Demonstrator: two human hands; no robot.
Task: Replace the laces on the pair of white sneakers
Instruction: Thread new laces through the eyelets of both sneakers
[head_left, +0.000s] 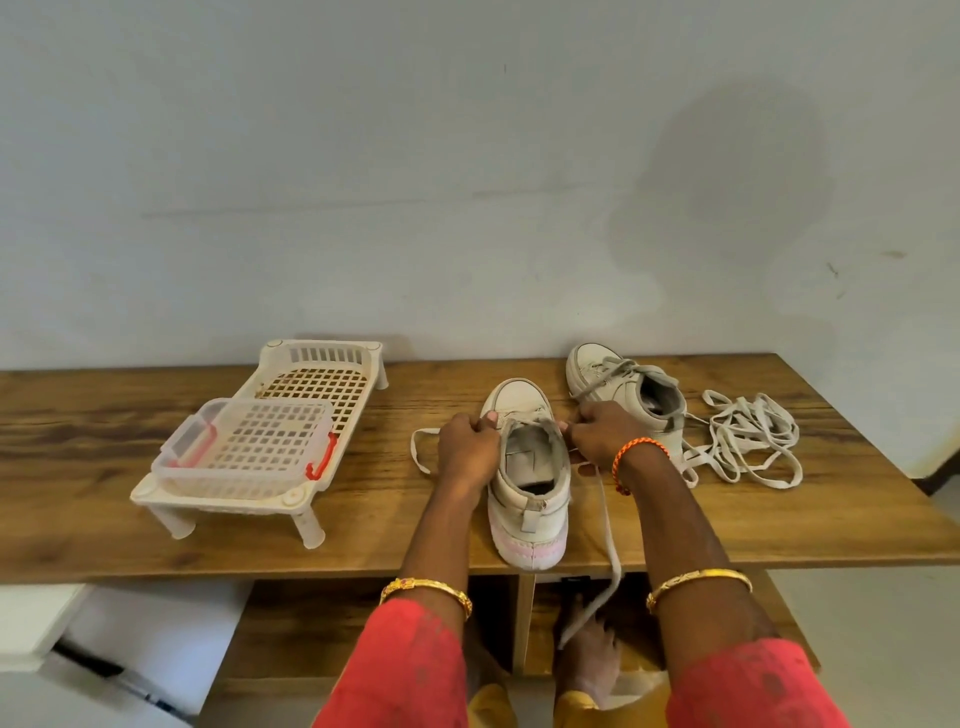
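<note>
White laces tell me we're partway: the near sneaker (530, 467), at the tabletop's (104, 431) front edge, has a lace (608, 525) trailing over that edge, eyelets hidden; the far sneaker (623, 389), by the back edge, looks laced. Loose laces (748, 441) lie rightward. My left hand (467, 441) and right hand (602, 431) each pinch lace beside the near shoe's opening, wrists low.

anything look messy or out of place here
Yes: a tangled heap of loose laces lies right of the far sneaker, and one lace end from the near sneaker dangles over the table edge.
</note>
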